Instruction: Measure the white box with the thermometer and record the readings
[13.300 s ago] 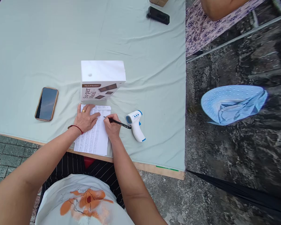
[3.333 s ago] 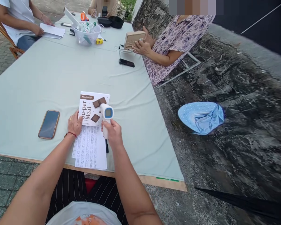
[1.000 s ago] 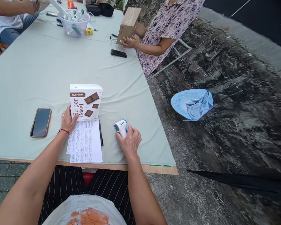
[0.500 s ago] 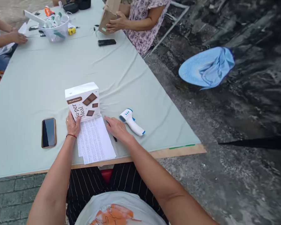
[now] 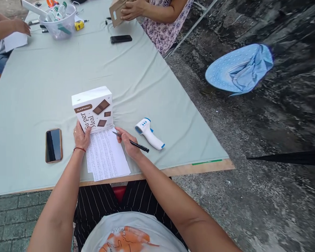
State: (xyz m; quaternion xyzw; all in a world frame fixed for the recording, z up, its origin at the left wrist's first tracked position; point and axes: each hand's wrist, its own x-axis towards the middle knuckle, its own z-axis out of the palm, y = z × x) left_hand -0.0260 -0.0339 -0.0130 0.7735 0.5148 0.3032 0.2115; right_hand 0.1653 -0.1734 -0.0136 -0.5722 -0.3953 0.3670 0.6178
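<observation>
My left hand (image 5: pixel 82 135) grips the lower left edge of a white box (image 5: pixel 93 111) printed with brown chocolate squares. The box stands upright on the far end of some paper sheets (image 5: pixel 107 154) covered in small writing. Between the fingers of my right hand (image 5: pixel 129 140) is a black pen (image 5: pixel 138 145), its tip pointing left over the paper's right edge. Just right of that hand lies a white and blue infrared thermometer (image 5: pixel 149 133). To the left of my left hand a smartphone (image 5: pixel 53 145) lies face up.
A clear plastic basket (image 5: pixel 60 29) with bottles, a yellow tape measure (image 5: pixel 79 25) and a black phone (image 5: pixel 121 39) are farther up the table. One person holds a cardboard box (image 5: pixel 118 13); another sits at left with paper (image 5: pixel 15 41). A blue hat (image 5: pixel 238 70) is at right.
My right hand has lifted the pen from the table beside the paper and now holds it. My left hand stays on the white box. The view has shifted slightly.
</observation>
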